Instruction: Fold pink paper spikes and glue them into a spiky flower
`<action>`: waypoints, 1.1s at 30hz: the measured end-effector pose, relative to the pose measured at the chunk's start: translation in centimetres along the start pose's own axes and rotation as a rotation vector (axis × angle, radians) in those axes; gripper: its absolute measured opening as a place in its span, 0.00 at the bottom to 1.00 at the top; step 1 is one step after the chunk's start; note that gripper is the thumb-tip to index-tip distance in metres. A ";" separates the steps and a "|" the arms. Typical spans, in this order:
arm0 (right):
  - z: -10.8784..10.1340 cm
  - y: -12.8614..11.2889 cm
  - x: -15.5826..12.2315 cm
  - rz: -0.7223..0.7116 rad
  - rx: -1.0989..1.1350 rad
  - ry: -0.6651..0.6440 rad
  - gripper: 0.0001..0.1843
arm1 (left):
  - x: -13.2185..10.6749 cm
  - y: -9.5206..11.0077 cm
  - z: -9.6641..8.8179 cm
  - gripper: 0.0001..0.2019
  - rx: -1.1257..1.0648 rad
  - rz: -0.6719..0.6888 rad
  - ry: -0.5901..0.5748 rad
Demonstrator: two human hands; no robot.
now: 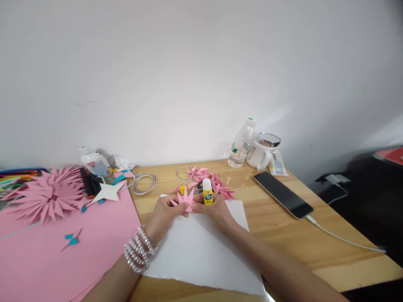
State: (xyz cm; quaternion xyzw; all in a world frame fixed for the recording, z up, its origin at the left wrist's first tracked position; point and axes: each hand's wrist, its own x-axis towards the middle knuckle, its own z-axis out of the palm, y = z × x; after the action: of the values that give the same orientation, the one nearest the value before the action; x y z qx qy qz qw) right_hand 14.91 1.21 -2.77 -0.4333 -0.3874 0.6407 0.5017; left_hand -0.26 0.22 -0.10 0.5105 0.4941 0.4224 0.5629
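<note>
Over the white sheet [208, 256], my left hand [166, 212] and my right hand [217, 212] pinch a spiky piece of folded pink paper [185, 198] between them. Fingers of both hands are closed on its lower part, and its points stick upward. A yellow glue stick [208, 197] with a white top stands upright by my right fingers; whether that hand touches it I cannot tell. Just behind the hands are a small yellow cap [182, 189] and partly hidden scissors [199, 187]. More folded pink paper pieces [217, 182] lie in a curved row beyond.
A phone [283, 195] on a white cable lies right. Behind it stand a water bottle [242, 144] and a mug [262, 153]. At left are pink sheets [103, 247], a large pink paper flower [52, 195], a white paper star [108, 191] and a coiled cable [144, 184].
</note>
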 end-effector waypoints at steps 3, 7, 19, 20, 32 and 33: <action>-0.1 0.1 0.0 0.010 0.020 -0.031 0.17 | 0.1 -0.2 -0.1 0.06 0.002 -0.002 -0.006; 0.0 0.0 -0.2 0.018 0.029 -0.030 0.17 | 0.1 -0.5 -0.2 0.07 0.016 0.009 0.000; 0.2 -0.5 -0.4 0.008 -0.038 -0.034 0.16 | 0.1 -0.4 -0.4 0.06 0.032 0.007 -0.014; 0.2 -0.5 -0.4 0.007 -0.041 -0.031 0.17 | 0.1 -0.4 -0.4 0.06 0.032 0.009 -0.016; 0.5 -0.7 -0.8 -0.101 -0.049 -0.043 0.20 | -0.1 -0.2 0.4 0.07 -0.024 -0.016 0.007; 0.6 -1.0 -0.9 -0.109 -0.063 -0.050 0.19 | -0.1 -0.2 0.6 0.07 -0.040 -0.011 0.001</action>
State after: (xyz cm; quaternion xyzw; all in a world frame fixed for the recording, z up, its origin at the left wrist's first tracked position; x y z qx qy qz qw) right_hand 14.74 0.48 -1.47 -0.4112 -0.4426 0.6106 0.5121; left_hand 0.26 0.02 -0.27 0.4962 0.4888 0.4290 0.5751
